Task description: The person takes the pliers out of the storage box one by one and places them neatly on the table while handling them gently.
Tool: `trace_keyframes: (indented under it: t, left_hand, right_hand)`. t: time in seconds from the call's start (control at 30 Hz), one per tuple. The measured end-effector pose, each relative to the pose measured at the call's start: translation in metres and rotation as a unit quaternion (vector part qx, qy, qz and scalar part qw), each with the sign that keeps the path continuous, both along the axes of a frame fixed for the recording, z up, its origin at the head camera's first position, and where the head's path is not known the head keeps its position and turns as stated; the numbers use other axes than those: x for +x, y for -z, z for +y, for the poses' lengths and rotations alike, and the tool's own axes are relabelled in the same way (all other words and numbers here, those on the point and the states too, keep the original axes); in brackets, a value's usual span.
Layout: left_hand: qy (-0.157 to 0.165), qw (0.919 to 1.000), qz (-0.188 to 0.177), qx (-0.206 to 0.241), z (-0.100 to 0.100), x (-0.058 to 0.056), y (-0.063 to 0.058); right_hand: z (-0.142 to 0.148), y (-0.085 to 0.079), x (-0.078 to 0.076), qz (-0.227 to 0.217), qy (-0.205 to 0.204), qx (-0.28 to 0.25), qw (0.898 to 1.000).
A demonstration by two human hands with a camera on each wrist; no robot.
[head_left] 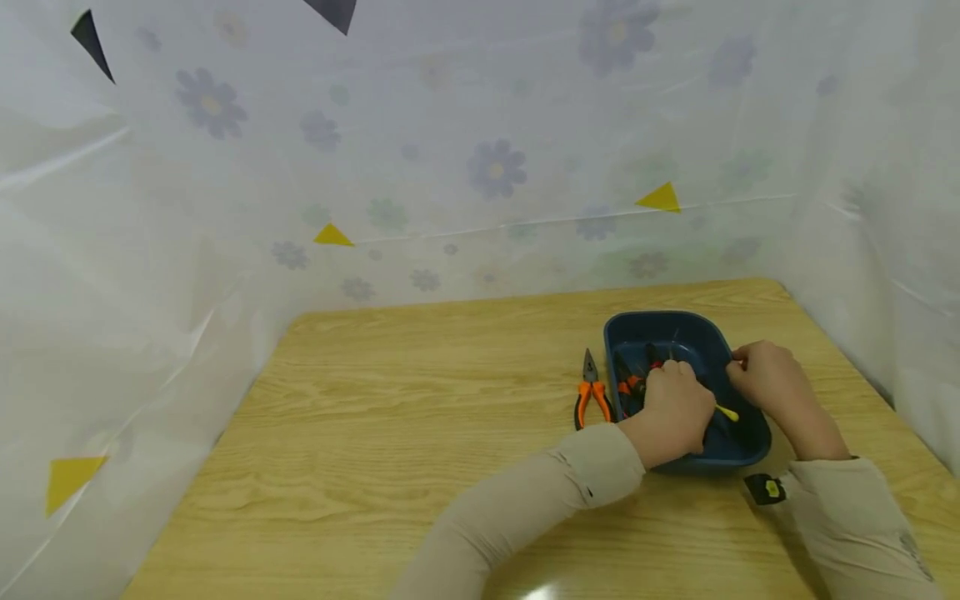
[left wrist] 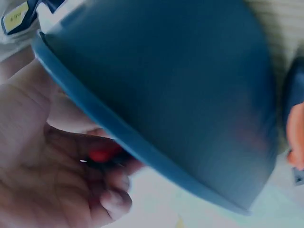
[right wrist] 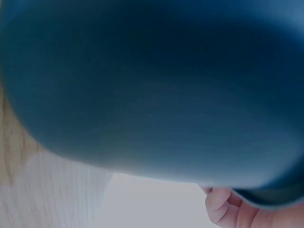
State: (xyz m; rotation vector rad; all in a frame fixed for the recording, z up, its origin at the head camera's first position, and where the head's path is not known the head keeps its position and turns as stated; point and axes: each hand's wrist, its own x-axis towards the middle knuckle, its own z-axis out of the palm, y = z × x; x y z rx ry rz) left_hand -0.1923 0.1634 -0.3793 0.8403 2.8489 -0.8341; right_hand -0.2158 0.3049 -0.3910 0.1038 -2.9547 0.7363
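A dark blue plastic bin (head_left: 701, 462) stands on the right part of the table with several hand tools in it. My left hand (head_left: 675, 408) reaches down into it, fingers curled round a red-and-black handle (left wrist: 105, 153), seen in the left wrist view; the rest of that tool is hidden. A yellow handle end (head_left: 727, 412) sticks out to the right of this hand. Orange-and-black handles (head_left: 630, 383) lie along the bin's left side. My right hand (head_left: 772, 383) pinches the bin's right rim; its fingertips (right wrist: 218, 204) show beside the rim in the right wrist view.
Long-nose pliers (head_left: 592, 392) with orange-and-black handles lie on the wooden table (head_left: 420, 433), just left of the bin. Pale flowered sheeting (head_left: 450, 167) hangs behind the table and along both sides.
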Motion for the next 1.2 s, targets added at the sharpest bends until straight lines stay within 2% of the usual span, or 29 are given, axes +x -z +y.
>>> trace_keyframes:
  t: [0.13,0.23,0.43,0.63,0.8,0.97,1.07,1.2]
  left_hand:
    - [-0.012,0.9985,0.017,-0.05,0.01,0.006,0.003]
    - [-0.026,0.9978,0.013,-0.06,0.014,0.007,0.006]
    - [-0.065,0.9972,0.018,-0.033,0.015,0.0,0.016]
    - [-0.071,0.9964,0.045,-0.001,0.014,-0.005,0.025]
    - [-0.093,0.9934,0.044,0.049,0.013,-0.007,0.027]
    - [-0.099,0.9902,0.05,0.084,0.011,-0.007,0.026]
    - [-0.105,0.9887,0.038,0.1,0.01,-0.009,0.024]
    - [-0.106,0.9839,-0.005,0.144,0.01,-0.013,0.014]
  right_hand:
    - [0.0,0.002,0.0,0.009,-0.006,-0.003,1.0]
    - [0.001,0.003,0.0,0.016,-0.01,-0.002,1.0]
    - [0.001,0.003,-0.002,0.025,-0.016,0.0,1.0]
    - [0.003,0.002,-0.003,0.018,-0.018,0.004,1.0]
    - [0.001,0.001,-0.003,0.021,-0.021,0.008,1.0]
    - [0.002,0.0,-0.003,0.019,-0.019,0.006,1.0]
    - [0.003,0.0,-0.003,0.011,-0.02,0.002,1.0]
    - [0.004,-0.001,-0.002,0.004,-0.017,-0.013,1.0]
